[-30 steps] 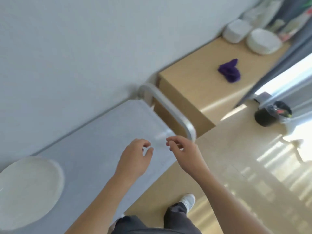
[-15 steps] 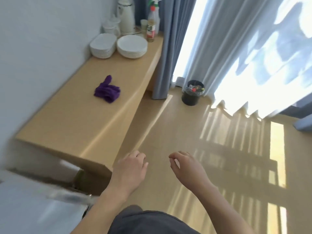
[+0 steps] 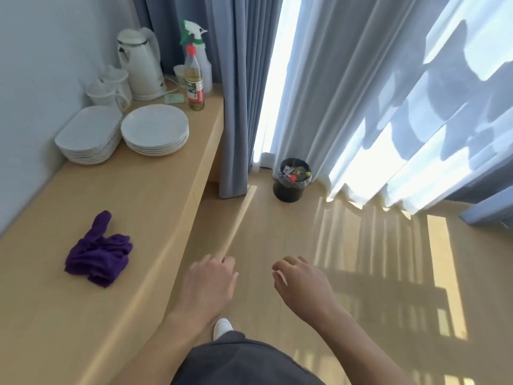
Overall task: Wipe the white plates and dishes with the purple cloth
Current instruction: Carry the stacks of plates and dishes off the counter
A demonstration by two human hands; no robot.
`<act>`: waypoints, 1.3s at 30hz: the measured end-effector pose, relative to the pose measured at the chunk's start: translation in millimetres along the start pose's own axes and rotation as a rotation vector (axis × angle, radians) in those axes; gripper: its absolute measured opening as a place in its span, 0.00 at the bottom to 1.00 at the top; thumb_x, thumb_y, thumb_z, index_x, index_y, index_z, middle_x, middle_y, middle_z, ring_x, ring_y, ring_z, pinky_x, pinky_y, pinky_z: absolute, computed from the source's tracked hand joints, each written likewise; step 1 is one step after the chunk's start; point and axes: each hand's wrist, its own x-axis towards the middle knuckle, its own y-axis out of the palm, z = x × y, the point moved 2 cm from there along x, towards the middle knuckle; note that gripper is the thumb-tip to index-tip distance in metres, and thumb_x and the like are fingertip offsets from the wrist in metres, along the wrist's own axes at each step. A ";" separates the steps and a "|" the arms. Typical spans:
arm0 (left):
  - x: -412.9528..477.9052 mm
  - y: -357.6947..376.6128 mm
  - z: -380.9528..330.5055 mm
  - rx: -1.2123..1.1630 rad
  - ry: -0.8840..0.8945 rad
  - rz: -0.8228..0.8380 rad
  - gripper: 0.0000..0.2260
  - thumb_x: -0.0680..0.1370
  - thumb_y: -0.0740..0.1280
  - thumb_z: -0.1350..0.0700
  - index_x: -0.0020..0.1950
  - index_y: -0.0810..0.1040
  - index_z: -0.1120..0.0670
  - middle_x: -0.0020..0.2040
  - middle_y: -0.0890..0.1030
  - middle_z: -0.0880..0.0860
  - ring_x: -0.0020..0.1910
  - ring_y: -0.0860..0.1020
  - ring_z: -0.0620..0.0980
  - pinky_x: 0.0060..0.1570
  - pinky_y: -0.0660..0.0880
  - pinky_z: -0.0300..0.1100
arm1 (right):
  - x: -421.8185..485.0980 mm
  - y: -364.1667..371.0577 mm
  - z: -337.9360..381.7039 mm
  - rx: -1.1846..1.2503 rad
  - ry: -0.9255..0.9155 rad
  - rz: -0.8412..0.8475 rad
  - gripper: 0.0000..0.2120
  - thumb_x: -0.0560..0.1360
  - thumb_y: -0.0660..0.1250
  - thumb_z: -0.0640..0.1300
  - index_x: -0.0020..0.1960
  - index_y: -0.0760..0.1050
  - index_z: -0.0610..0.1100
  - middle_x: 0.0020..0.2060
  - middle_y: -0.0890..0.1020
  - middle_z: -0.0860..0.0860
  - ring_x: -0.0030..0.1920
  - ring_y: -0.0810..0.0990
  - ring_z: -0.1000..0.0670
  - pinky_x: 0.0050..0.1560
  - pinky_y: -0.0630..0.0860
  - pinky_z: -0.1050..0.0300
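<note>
Purple cloth [image 3: 98, 252] on counter [image 3: 144, 190]; left hand [image 3: 208, 284], right hand [image 3: 302, 284] grip slack, empty; bottle [image 3: 194, 81] label unreadable.

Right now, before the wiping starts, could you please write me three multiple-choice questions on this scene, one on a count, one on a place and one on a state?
1. White stacks on the counter: A) one; B) two; C) four.
2. The purple cloth lies: A) on a stack; B) on the counter, apart from the stacks; C) in a hand.
3. The hands hold: A) the cloth; B) a plate; C) nothing.

Answers:
1 B: a stack of squarish dishes stands beside a stack of round plates.
2 B: it lies crumpled on bare wood, nearer the person.
3 C: the left hand and right hand hover loosely curled, holding nothing.
</note>
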 end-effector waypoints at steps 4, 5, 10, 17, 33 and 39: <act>74.4 -27.3 26.6 -0.012 -0.089 -0.034 0.12 0.82 0.59 0.47 0.58 0.78 0.50 0.53 0.78 0.47 0.50 0.78 0.49 0.44 0.75 0.43 | 79.9 -30.6 -1.7 0.028 -0.065 -0.032 0.15 0.84 0.54 0.51 0.61 0.78 0.51 0.55 0.80 0.56 0.56 0.77 0.51 0.51 0.78 0.54; 92.1 -33.5 33.6 -0.022 -0.122 -0.041 0.12 0.82 0.58 0.47 0.58 0.78 0.50 0.54 0.78 0.47 0.51 0.78 0.49 0.44 0.74 0.43 | 101.0 -36.5 -2.1 0.029 -0.089 -0.036 0.14 0.84 0.55 0.51 0.61 0.78 0.51 0.55 0.80 0.56 0.56 0.77 0.51 0.50 0.79 0.54; 181.3 -53.1 67.5 -0.066 -0.342 -0.102 0.14 0.83 0.56 0.47 0.62 0.76 0.49 0.58 0.76 0.45 0.54 0.77 0.48 0.44 0.72 0.43 | 223.6 -68.9 -5.3 0.027 -0.249 -0.016 0.14 0.84 0.55 0.51 0.63 0.77 0.51 0.56 0.80 0.55 0.57 0.76 0.50 0.48 0.78 0.53; 282.2 -63.0 103.9 -0.279 -0.729 -0.269 0.15 0.81 0.62 0.50 0.66 0.75 0.53 0.65 0.74 0.50 0.62 0.72 0.52 0.52 0.71 0.45 | 375.2 -120.6 -6.4 0.088 -0.472 0.001 0.16 0.84 0.55 0.50 0.67 0.74 0.50 0.59 0.79 0.54 0.60 0.77 0.48 0.51 0.79 0.49; 337.8 -51.0 229.1 -0.221 -1.396 -0.379 0.28 0.77 0.67 0.43 0.62 0.73 0.66 0.52 0.77 0.63 0.49 0.77 0.62 0.40 0.76 0.52 | 597.8 -107.3 169.1 0.028 -0.818 0.179 0.26 0.82 0.60 0.51 0.77 0.61 0.43 0.72 0.67 0.44 0.67 0.69 0.38 0.66 0.67 0.46; 346.3 -31.9 251.9 -0.315 -1.514 -0.282 0.36 0.75 0.70 0.41 0.70 0.68 0.67 0.52 0.79 0.61 0.49 0.79 0.59 0.40 0.76 0.49 | 646.4 -83.3 197.1 -0.014 -0.680 0.334 0.35 0.82 0.60 0.55 0.81 0.46 0.44 0.74 0.62 0.39 0.68 0.69 0.34 0.67 0.66 0.43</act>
